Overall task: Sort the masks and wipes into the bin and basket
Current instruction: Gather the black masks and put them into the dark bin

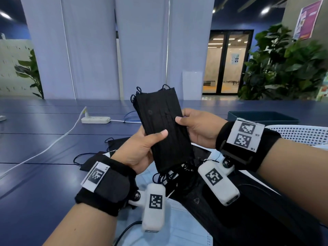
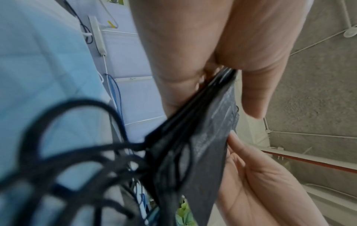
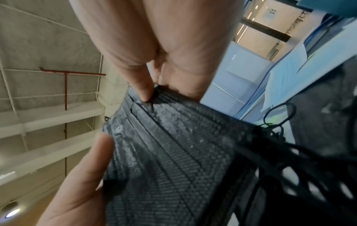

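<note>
Your stack of black masks (image 1: 164, 128) is too tightly layered to count, and its ear loops blur in both wrist views. Your left hand (image 1: 140, 150) and right hand (image 1: 198, 128) pinch it, thumbs in front, above the table (image 1: 44, 139). The bin (image 1: 262, 117) and basket (image 1: 300, 134) are half hidden.

Office; long blue tables (image 1: 53, 139); glass doors (image 1: 229, 63); potted plants (image 1: 287, 68); wall poster (image 1: 308, 20)

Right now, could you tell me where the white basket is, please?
In the head view, the white basket sits far right on the table, behind the right hand, just before the dark bin.
</note>
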Tool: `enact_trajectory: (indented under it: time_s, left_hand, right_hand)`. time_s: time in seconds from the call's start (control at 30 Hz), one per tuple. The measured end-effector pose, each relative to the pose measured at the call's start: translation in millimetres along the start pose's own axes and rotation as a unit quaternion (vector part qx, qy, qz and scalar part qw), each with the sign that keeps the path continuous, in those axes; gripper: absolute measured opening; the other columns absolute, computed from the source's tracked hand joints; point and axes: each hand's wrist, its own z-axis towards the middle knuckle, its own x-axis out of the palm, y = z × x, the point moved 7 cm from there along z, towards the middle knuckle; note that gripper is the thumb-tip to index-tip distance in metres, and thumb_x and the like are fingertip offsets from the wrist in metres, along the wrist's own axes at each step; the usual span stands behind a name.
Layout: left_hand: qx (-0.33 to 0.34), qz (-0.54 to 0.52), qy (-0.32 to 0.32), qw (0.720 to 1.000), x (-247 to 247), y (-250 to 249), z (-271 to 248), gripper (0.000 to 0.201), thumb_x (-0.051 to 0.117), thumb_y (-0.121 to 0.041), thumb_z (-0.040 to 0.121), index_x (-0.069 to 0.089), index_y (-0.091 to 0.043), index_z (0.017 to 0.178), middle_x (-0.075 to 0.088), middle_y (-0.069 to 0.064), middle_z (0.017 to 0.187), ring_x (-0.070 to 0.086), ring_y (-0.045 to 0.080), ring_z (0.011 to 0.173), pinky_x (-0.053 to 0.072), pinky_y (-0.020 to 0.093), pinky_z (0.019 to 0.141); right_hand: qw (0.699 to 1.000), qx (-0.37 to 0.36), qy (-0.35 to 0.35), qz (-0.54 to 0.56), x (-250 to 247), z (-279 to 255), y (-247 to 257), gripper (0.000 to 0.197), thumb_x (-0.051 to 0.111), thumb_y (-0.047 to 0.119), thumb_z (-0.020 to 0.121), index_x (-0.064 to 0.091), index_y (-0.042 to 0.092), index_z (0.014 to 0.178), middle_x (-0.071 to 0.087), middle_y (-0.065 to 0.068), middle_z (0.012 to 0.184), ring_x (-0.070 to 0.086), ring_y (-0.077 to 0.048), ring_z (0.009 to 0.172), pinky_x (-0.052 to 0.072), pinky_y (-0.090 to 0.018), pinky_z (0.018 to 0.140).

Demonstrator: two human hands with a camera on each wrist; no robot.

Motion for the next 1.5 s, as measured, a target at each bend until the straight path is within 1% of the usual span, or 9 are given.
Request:
enact_trajectory:
  time_s: [0.17, 0.33, 0.47, 0.57, 0.7, 0.83, 1.03, 1.2, 1.5]
  left_hand:
    - [0.012, 0.062, -0.017, 0.998, -4, 1, 1, 0.052, 0.046, 0.013, 0.090, 0.048, -0.018, 0.131, 0.066, 0.007, 0.118, 0.064, 0.021, 0.106, 0.054, 0.032, 0.087]
    - [0.009, 0.129, 0.057, 0.990, 10, 6, -2, 0.054, 0.063, 0.005, 0.082, 0.051, -0.025, 0.126, 0.067, 0.002, 0.115, 0.065, 0.015, 0.103, 0.055, 0.025, 0.084]
    - [-0.024, 0.196, 0.091, 0.976, 18, 19, -5, 0.043, 0.064, -0.006, 0.068, 0.062, -0.017, 0.109, 0.070, -0.002, 0.093, 0.065, 0.011, 0.093, 0.052, 0.024, 0.085]
    - [-0.030, 0.228, 0.086, 0.970, 21, 21, -8, 0.033, 0.064, -0.009, 0.067, 0.065, -0.014, 0.100, 0.069, 0.004, 0.091, 0.065, 0.016, 0.091, 0.051, 0.030, 0.089]
    - [-0.017, 0.289, 0.097, 0.952, 32, 11, -7, 0.040, 0.064, -0.016, 0.072, 0.063, -0.010, 0.112, 0.069, 0.014, 0.107, 0.065, 0.025, 0.101, 0.046, 0.042, 0.098]
    - [-0.010, 0.312, 0.085, 0.946, 49, -7, 2, 0.034, 0.069, -0.025, 0.081, 0.063, -0.019, 0.114, 0.071, 0.003, 0.111, 0.068, 0.019, 0.101, 0.052, 0.035, 0.093]
    - [0.008, 0.181, 0.023, 0.983, 95, -48, 29, 0.018, 0.051, -0.023, 0.096, 0.056, -0.014, 0.110, 0.069, 0.001, 0.072, 0.061, 0.013, 0.048, 0.044, 0.016, 0.040]
    - [0.029, 0.156, -0.014, 0.987, 137, -79, 74, 0.012, 0.046, -0.026, 0.099, 0.047, -0.020, 0.089, 0.054, -0.001, 0.069, 0.047, 0.007, 0.034, 0.026, 0.008, 0.032]
    - [-0.068, 0.221, 0.037, 0.972, 207, -27, 168, 0.014, 0.052, 0.000, 0.094, 0.052, -0.013, 0.101, 0.057, 0.006, 0.086, 0.061, 0.009, 0.056, 0.043, 0.009, 0.042]
  right_hand:
    - [0.957, 0.007, -0.071, -0.282, -19, -5, -1, 0.011, 0.056, 0.011, 0.092, 0.051, 0.014, 0.101, 0.061, -0.008, 0.112, 0.061, -0.018, 0.098, 0.051, -0.032, 0.086]
    - [0.868, -0.175, -0.072, -0.460, -2, -26, 46, 0.088, 0.072, 0.023, 0.080, 0.013, 0.027, 0.145, 0.024, 0.002, 0.149, 0.026, -0.007, 0.136, 0.023, -0.022, 0.108]
    - [0.678, -0.285, -0.006, -0.678, 41, -50, 72, 0.100, 0.070, 0.032, 0.080, 0.000, 0.023, 0.150, 0.019, 0.000, 0.155, 0.018, -0.012, 0.140, 0.014, -0.024, 0.112]
    - [0.603, -0.168, -0.001, -0.780, 37, -49, 65, 0.078, 0.061, 0.041, 0.086, 0.015, 0.027, 0.147, 0.051, -0.003, 0.132, 0.046, -0.022, 0.119, 0.035, -0.029, 0.092]
    - [0.630, -0.108, -0.026, -0.769, 16, -59, 76, 0.033, 0.058, 0.044, 0.089, 0.038, 0.023, 0.106, 0.049, 0.006, 0.100, 0.047, -0.014, 0.091, 0.031, -0.026, 0.070]
    - [0.739, -0.119, -0.092, -0.657, -17, -75, 117, 0.032, 0.059, 0.039, 0.089, 0.049, 0.022, 0.114, 0.053, 0.010, 0.102, 0.051, -0.009, 0.094, 0.037, -0.020, 0.076]
    - [0.805, -0.141, -0.269, -0.509, -101, -102, 184, 0.047, 0.056, 0.053, 0.085, 0.056, 0.017, 0.115, 0.067, -0.007, 0.106, 0.066, -0.024, 0.094, 0.054, -0.041, 0.087]
    - [0.918, -0.004, -0.174, -0.356, -153, -104, 160, 0.021, 0.056, 0.013, 0.092, 0.050, 0.007, 0.111, 0.061, -0.015, 0.089, 0.064, -0.016, 0.059, 0.049, -0.022, 0.042]
    - [0.910, -0.019, -0.335, -0.245, -282, -96, 181, 0.008, 0.051, 0.002, 0.094, 0.048, 0.006, 0.088, 0.052, -0.014, 0.085, 0.056, -0.020, 0.064, 0.049, -0.019, 0.038]
